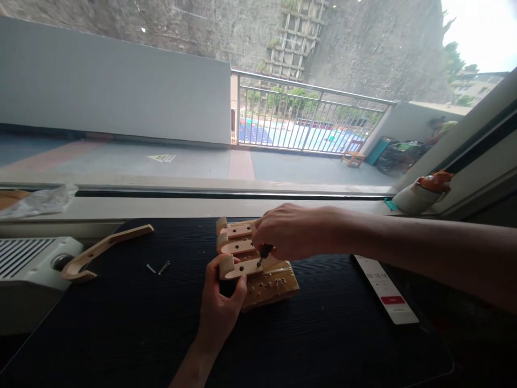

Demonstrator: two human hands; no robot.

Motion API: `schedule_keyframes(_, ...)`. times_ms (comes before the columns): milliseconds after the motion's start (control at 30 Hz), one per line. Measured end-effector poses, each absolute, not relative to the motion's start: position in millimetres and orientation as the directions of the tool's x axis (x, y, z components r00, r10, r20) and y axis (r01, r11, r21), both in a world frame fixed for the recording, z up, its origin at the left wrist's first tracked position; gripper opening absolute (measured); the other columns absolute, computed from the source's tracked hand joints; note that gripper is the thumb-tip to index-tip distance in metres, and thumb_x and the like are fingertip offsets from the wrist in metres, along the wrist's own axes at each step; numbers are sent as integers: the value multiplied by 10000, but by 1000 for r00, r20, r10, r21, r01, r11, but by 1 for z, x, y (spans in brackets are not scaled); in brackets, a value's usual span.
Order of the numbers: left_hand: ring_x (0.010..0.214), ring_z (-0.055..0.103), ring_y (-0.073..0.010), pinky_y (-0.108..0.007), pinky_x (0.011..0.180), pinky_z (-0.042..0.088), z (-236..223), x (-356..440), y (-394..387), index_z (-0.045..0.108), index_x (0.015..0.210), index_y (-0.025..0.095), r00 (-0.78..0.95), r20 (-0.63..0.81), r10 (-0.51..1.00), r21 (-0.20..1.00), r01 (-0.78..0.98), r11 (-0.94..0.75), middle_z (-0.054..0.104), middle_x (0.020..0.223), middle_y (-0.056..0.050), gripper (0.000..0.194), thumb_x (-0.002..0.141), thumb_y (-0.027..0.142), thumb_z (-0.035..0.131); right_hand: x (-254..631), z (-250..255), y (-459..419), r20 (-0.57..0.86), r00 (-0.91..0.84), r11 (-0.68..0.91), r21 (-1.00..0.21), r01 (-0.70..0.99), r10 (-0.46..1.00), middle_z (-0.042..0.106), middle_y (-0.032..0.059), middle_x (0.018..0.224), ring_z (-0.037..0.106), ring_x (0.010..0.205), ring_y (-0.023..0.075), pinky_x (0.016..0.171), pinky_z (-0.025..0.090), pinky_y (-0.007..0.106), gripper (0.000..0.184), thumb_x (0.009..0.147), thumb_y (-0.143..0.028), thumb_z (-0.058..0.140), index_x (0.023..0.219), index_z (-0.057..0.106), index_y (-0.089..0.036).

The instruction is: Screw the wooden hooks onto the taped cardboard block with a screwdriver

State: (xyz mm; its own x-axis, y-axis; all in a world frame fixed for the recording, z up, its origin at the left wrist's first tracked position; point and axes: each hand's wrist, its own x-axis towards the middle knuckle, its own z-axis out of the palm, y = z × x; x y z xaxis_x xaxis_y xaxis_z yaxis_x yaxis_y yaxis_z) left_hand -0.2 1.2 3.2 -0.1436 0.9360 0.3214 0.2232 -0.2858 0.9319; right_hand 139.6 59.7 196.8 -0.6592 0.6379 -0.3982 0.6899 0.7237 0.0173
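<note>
My left hand (223,302) grips the curved end of the nearest wooden hook (248,268), thumb on one side and fingers on the other. This hook lies on a block wrapped in shiny brown tape (278,283), whose top is dotted with small holes or bits. My right hand (288,234) is closed round a dark screwdriver (265,250), its tip down at the hook's right-hand hole. Behind it, a second wooden hook (239,247) and a third wooden hook (237,230) lie side by side on the block, partly covered by my right hand.
On the black table (133,323), two screws (163,268) lie left of the block. A loose wooden hook (107,247) rests at the table's left edge, near a white radiator (36,264). A phone (390,293) showing a timer lies at right, under my forearm. A window sill (161,207) runs behind.
</note>
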Motion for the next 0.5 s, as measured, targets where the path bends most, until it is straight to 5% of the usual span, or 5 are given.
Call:
schedule_keyframes(167,996,547,-181,-352,940,412,2,1,1,460,1089,208,-149,316,937,931,238,-276,557,1034,-34,377,747,227,617,127,191,56,-450,-753,860,77,504,481,630,54,823,516,728,134,609,303,270,230,780,-34,465,887,646,-129)
schedule_keyframes(333,983,559,-184,-339,910,434,3,1,2,466,1089,206,-156,314,936,930,249,-270,566,1007,-31,379,743,230,619,133,183,59,-404,-627,691,18,723,666,595,30,725,455,597,99,543,279,250,102,744,-174,515,763,606,-134)
schedule_keyframes(500,981,562,-182,-345,924,427,1,1,1,457,1108,208,-164,297,941,937,240,-254,573,1010,-30,399,745,242,619,139,188,59,-377,-553,602,15,798,743,606,46,762,487,628,117,542,281,259,226,763,-325,494,827,620,-148)
